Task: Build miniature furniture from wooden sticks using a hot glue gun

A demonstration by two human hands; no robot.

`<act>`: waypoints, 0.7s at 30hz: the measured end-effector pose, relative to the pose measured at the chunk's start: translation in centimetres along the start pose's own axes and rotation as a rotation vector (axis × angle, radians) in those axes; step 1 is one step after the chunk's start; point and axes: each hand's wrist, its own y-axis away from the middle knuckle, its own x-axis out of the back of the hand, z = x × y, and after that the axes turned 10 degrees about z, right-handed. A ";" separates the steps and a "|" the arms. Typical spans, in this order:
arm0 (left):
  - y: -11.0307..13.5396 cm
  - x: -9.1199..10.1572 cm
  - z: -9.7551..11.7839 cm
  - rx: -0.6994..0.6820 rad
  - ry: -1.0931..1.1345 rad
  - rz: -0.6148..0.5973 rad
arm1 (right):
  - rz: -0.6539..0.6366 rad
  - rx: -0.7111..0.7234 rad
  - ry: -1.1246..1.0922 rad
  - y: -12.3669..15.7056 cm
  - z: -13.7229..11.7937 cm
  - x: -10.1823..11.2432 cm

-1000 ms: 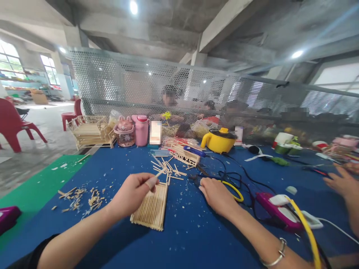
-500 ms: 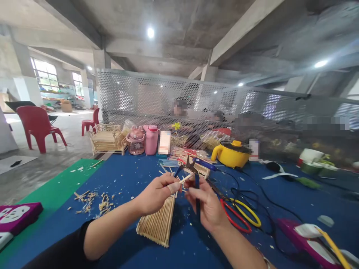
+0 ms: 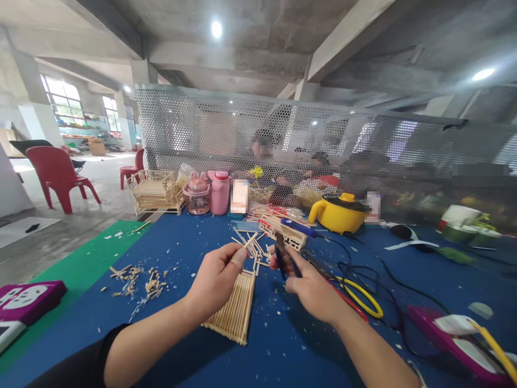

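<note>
Panel: 1x stick panel (image 3: pixel 232 312) is being seen lower ctr of frame, lying on blue table (image 3: pixel 258 366), partly hidden by L hand (image 3: pixel 218 277). Its visible face is looking filled w/ parallel sticks, so main lay-up is being judged done; trim/fit of extra pcs is prob. what's being left, since held stick (image 3: pixel 249 241) isn't being joined to anything. Grip: stick is being pinched narrow, thumb vs fingers, in L hand; 1x pliers (image 3: pixel 281 253) are being held by closed R hand (image 3: pixel 309 283), ctr, apart from stick; jaw gap can't be told (blur). Counts: 1x small stick frame (image 3: pixel 288 234) is being seen beyond R hand, 1x stick rack (image 3: pixel 155 194) mid-left, approx. 2 scrap piles (image 3: pixel 154 284) left of L hand. Loose sticks (image 3: pixel 250 248) are overlapping, no reliable ct; panel sticks ditto. 2x purple power strips (image 3: pixel 32 302) are being shown, lower left + lower right.
</note>
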 end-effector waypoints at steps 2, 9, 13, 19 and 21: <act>-0.2 0.1 -0.4 -0.031 -0.061 0.047 | 0.022 0.066 0.300 0.2 0.4 -0.1; 0.0 -0.4 -0.7 -0.063 -0.086 0.005 | -0.034 0.151 0.523 1.1 0.2 -1.1; 0.4 -0.7 -0.8 -0.081 -0.093 -0.023 | -0.022 0.131 0.565 1.2 0.2 -1.2; 0.5 -0.9 -0.7 -0.090 -0.123 -0.052 | -0.029 0.122 0.552 1.3 -0.2 -1.5; 0.6 -0.9 -0.6 -0.090 -0.120 -0.050 | -0.022 0.127 0.538 1.3 -0.3 -1.5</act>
